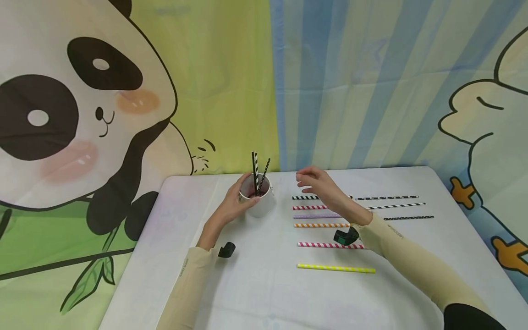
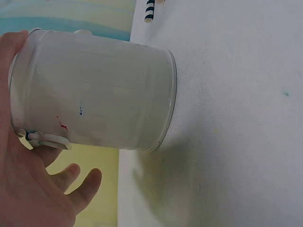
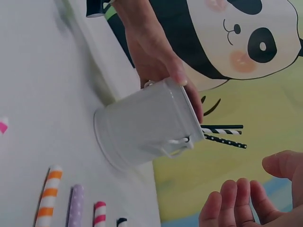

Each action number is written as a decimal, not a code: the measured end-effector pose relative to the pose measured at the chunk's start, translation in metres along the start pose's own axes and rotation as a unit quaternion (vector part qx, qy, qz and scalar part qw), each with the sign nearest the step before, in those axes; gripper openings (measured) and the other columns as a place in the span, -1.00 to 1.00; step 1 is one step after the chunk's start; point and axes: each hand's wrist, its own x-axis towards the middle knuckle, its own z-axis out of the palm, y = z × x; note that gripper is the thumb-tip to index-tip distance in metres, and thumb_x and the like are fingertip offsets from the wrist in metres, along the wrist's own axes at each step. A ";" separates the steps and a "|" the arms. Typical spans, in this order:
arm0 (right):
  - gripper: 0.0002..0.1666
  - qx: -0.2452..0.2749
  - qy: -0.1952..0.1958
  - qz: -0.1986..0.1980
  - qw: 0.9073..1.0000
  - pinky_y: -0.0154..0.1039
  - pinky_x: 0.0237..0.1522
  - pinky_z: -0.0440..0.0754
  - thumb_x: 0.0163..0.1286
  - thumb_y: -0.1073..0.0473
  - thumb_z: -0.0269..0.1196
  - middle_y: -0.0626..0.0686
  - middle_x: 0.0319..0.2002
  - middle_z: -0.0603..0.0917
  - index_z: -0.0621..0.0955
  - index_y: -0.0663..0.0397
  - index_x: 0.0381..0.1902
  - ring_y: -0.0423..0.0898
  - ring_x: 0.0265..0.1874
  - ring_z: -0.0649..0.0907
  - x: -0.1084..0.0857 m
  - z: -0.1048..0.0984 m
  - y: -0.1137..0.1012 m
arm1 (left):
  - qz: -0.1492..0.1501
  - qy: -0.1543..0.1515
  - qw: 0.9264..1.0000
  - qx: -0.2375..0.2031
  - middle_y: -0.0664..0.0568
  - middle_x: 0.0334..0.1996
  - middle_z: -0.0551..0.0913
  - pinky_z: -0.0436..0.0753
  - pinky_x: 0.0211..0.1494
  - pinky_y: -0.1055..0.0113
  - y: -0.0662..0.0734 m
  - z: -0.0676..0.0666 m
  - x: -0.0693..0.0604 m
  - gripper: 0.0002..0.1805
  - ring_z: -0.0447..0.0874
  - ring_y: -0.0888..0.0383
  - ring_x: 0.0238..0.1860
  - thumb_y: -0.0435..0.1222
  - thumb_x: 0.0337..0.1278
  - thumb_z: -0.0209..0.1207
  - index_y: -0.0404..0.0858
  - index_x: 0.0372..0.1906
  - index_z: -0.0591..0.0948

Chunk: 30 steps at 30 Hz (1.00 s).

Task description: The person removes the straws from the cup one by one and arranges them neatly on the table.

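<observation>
My left hand holds a small white metal bucket at its rim, thumb and fingers on either side. The bucket stands on the table, slightly tilted in the head view. Three black-and-white paper straws stick out of it: one looks plain black, one striped, one dotted. In the left wrist view, a side handle shows near the fingers. To the right of the bucket, my right hand hovers over the straw rows with fingers relaxed. Nothing shows between those fingers in the right wrist view.
On the white table lie an orange-striped straw, a lilac one, pink-striped ones and a yellow one. Several black-and-white straws lie farther right. A printed curtain hangs behind the table's back edge.
</observation>
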 end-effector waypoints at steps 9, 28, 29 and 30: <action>-0.45 0.028 -0.004 0.013 1.000 0.15 0.29 0.49 0.52 0.02 0.18 0.24 0.20 0.47 0.40 0.31 0.26 0.23 0.18 0.51 0.018 0.017 0.006 | -0.002 -0.001 1.000 0.001 -0.01 0.55 0.18 0.17 0.51 -0.25 -0.001 0.000 0.001 -0.07 0.13 -0.09 0.55 0.06 0.18 0.32 0.24 0.57 0.08; -0.53 0.011 0.003 0.006 1.000 0.22 0.30 0.46 0.49 0.03 0.21 0.28 0.21 0.53 0.48 0.24 0.19 0.24 0.18 0.54 0.043 0.053 0.005 | 0.001 0.003 1.000 -0.003 -0.02 0.52 0.23 0.22 0.50 -0.19 -0.002 0.001 0.001 -0.07 0.20 -0.06 0.50 0.04 0.19 0.31 0.23 0.57 0.08; -0.53 0.011 0.008 0.005 1.000 0.23 0.30 0.46 0.49 0.04 0.22 0.28 0.20 0.55 0.48 0.24 0.18 0.23 0.17 0.54 0.045 0.056 0.006 | 0.002 0.002 1.000 -0.003 -0.02 0.52 0.23 0.22 0.49 -0.20 -0.002 0.001 0.001 -0.07 0.20 -0.06 0.50 0.05 0.19 0.31 0.23 0.57 0.07; -0.54 0.013 0.013 0.005 1.000 0.24 0.30 0.45 0.48 0.05 0.22 0.26 0.19 0.56 0.49 0.24 0.18 0.22 0.17 0.55 0.047 0.058 0.006 | 0.002 0.002 1.000 -0.003 -0.02 0.52 0.23 0.22 0.49 -0.21 -0.001 0.001 0.001 -0.07 0.20 -0.07 0.50 0.05 0.19 0.31 0.24 0.57 0.07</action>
